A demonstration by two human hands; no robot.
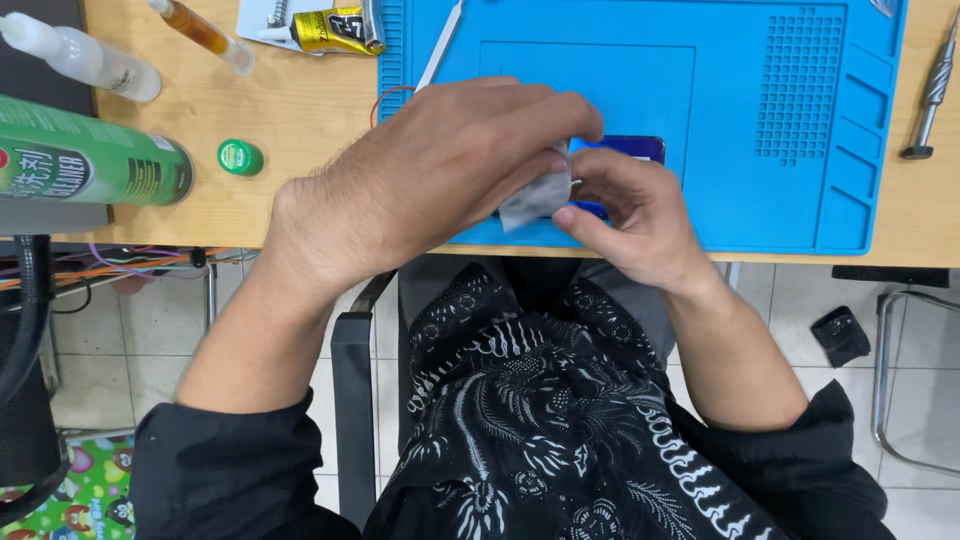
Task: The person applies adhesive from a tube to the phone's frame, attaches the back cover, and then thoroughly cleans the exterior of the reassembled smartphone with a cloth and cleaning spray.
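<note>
My left hand [440, 170] and my right hand [630, 215] meet over the front edge of a blue work mat [780, 200]. Both pinch a small silvery-white packet or wipe [535, 197] between their fingertips. Just behind the fingers lies a dark blue phone [630, 148] on the mat, mostly hidden by my hands. My forearms come up from black sleeves at the bottom of the head view.
On the wooden desk [300, 110] to the left lie a green spray can [90, 160], a small green round tin [240, 157], a clear squeeze bottle [85, 57], a syringe of amber fluid [205, 33] and a yellow glue tube [335, 28]. A metal screwdriver [932, 95] lies at the right.
</note>
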